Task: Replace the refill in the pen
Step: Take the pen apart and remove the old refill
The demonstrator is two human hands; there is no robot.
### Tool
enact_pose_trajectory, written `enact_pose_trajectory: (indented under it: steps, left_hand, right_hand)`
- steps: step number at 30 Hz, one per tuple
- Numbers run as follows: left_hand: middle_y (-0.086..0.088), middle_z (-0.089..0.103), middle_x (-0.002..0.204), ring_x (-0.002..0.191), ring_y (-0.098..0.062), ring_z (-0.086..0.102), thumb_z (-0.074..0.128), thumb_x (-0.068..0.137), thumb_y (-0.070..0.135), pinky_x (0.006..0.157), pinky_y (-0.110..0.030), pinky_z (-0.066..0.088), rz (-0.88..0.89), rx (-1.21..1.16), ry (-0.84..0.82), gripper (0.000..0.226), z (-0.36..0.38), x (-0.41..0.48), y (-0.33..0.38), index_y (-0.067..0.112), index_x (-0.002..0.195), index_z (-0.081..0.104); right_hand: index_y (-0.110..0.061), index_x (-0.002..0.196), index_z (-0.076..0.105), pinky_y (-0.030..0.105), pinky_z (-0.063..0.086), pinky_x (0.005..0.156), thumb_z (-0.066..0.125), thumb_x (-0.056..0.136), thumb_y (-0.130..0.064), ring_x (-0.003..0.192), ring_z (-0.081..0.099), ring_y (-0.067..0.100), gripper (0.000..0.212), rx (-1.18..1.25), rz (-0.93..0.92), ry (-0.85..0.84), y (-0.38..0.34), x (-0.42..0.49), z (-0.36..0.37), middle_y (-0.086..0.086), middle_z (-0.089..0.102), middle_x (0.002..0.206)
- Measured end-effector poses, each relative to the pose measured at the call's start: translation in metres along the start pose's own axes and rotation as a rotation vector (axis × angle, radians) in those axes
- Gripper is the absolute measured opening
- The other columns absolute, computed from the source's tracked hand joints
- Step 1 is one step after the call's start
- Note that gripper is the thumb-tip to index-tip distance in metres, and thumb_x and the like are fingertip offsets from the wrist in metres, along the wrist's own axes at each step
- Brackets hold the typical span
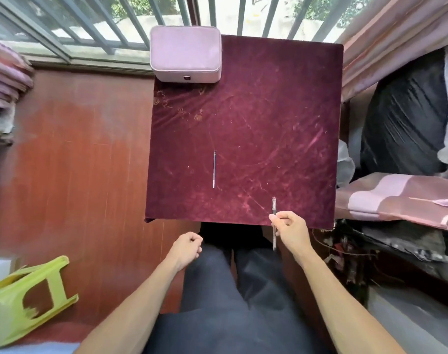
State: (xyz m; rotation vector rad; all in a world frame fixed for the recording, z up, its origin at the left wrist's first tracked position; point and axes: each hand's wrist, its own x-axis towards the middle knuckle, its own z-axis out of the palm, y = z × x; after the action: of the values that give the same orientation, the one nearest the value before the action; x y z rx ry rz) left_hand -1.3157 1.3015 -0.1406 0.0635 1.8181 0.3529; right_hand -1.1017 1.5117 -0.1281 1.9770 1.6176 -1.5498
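A thin refill (pixel 214 169) with a dark ink column lies alone on the maroon velvet table (pixel 269 129), left of centre, its tip pointing away from me. My right hand (pixel 290 227) pinches a clear pen (pixel 274 208) at its middle, over the table's near edge; the pen runs straight away from me. My left hand (pixel 188 245) hovers below the table's edge, fingers curled in a loose fist, holding nothing, well below and left of the refill.
A pink velvet box (pixel 186 53) sits on the table's far left corner, by the barred window. A green plastic stool (pixel 26 297) lies tipped on the wooden floor at lower left. Folded pink cloth (pixel 401 198) and a black bag (pixel 406 123) crowd the right side.
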Motion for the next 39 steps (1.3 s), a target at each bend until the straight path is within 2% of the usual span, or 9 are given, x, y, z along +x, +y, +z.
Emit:
enact_pose_trajectory:
  steps: [5, 10, 12, 17, 22, 25, 30, 34, 39]
  left_hand:
    - [0.003, 0.07, 0.076, 0.061, -0.011, 0.061, 0.051, 0.1, 0.019, 0.072, -0.029, 0.05, 0.077, -0.062, 0.075, 0.019, 0.008, 0.051, 0.018, 0.02, 0.096, 0.069]
    - [0.0, 0.071, 0.08, 0.064, -0.011, 0.062, 0.05, 0.1, 0.017, 0.073, -0.028, 0.05, 0.119, -0.138, 0.114, 0.02, 0.023, 0.084, 0.034, 0.02, 0.099, 0.069]
    - [0.0, 0.072, 0.08, 0.064, -0.011, 0.063, 0.05, 0.099, 0.016, 0.073, -0.028, 0.05, 0.12, -0.162, 0.142, 0.02, 0.029, 0.09, 0.038, 0.02, 0.096, 0.07]
    - [0.001, 0.075, 0.077, 0.064, -0.011, 0.065, 0.053, 0.098, 0.017, 0.075, -0.032, 0.053, 0.12, -0.208, 0.201, 0.021, 0.035, 0.092, 0.039, 0.022, 0.092, 0.072]
    - [0.007, 0.075, 0.079, 0.064, 0.002, 0.067, 0.057, 0.094, 0.03, 0.07, -0.02, 0.05, 0.197, -0.196, 0.218, 0.015, 0.043, 0.084, 0.06, 0.033, 0.089, 0.071]
    - [0.012, 0.071, 0.083, 0.075, 0.001, 0.066, 0.062, 0.091, 0.034, 0.073, -0.012, 0.051, 0.385, -0.082, 0.22, 0.01, 0.055, 0.089, 0.097, 0.035, 0.098, 0.069]
    - [0.01, 0.067, 0.103, 0.085, -0.005, 0.065, 0.065, 0.09, 0.031, 0.079, -0.02, 0.052, 0.545, 0.122, 0.217, 0.031, 0.075, 0.121, 0.159, 0.027, 0.121, 0.065]
    - [0.018, 0.068, 0.095, 0.078, 0.006, 0.066, 0.063, 0.093, 0.036, 0.067, -0.008, 0.05, 0.505, -0.047, 0.178, 0.037, 0.08, 0.135, 0.17, 0.027, 0.129, 0.058]
    - [0.015, 0.077, 0.09, 0.084, 0.002, 0.073, 0.064, 0.094, 0.033, 0.076, -0.018, 0.058, 0.562, -0.221, 0.193, 0.016, 0.084, 0.138, 0.164, 0.029, 0.108, 0.071]
  right_hand:
    - [-0.02, 0.094, 0.076, 0.04, 0.06, 0.087, 0.083, 0.092, -0.038, 0.087, 0.076, 0.024, 0.019, 0.065, -0.014, 0.05, -0.022, 0.065, 0.024, 0.0, 0.078, 0.089]
    - [-0.028, 0.086, 0.072, 0.017, 0.045, 0.068, 0.084, 0.088, -0.044, 0.077, 0.066, -0.005, 0.02, 0.087, -0.046, 0.152, -0.045, 0.117, 0.049, -0.017, 0.072, 0.08]
    - [-0.029, 0.084, 0.07, 0.02, 0.043, 0.066, 0.083, 0.087, -0.046, 0.077, 0.066, 0.002, 0.022, 0.074, -0.038, 0.193, -0.052, 0.128, 0.059, -0.018, 0.069, 0.078]
    - [-0.026, 0.087, 0.072, 0.038, 0.056, 0.084, 0.085, 0.086, -0.049, 0.091, 0.073, 0.019, 0.026, 0.022, -0.002, 0.243, -0.052, 0.14, 0.077, -0.011, 0.073, 0.085]
    - [-0.026, 0.089, 0.077, 0.041, 0.059, 0.088, 0.087, 0.082, -0.052, 0.092, 0.075, 0.02, 0.029, 0.027, 0.001, 0.261, -0.047, 0.143, 0.078, -0.007, 0.08, 0.088]
    - [-0.027, 0.087, 0.078, 0.04, 0.059, 0.085, 0.086, 0.083, -0.052, 0.089, 0.076, 0.018, 0.027, 0.009, -0.027, 0.253, -0.046, 0.146, 0.077, -0.01, 0.078, 0.082]
    - [-0.025, 0.083, 0.082, 0.025, 0.054, 0.072, 0.085, 0.087, -0.044, 0.067, 0.071, -0.003, 0.019, 0.122, -0.083, 0.168, -0.047, 0.149, 0.075, -0.012, 0.077, 0.071]
    - [-0.017, 0.092, 0.087, 0.021, 0.06, 0.079, 0.084, 0.091, -0.033, 0.086, 0.08, 0.01, 0.016, 0.301, -0.102, 0.071, -0.047, 0.148, 0.071, -0.003, 0.085, 0.086]
    - [-0.015, 0.093, 0.087, 0.005, 0.052, 0.065, 0.083, 0.093, -0.025, 0.074, 0.075, -0.008, 0.011, 0.401, -0.151, 0.005, -0.044, 0.15, 0.067, -0.012, 0.084, 0.083]
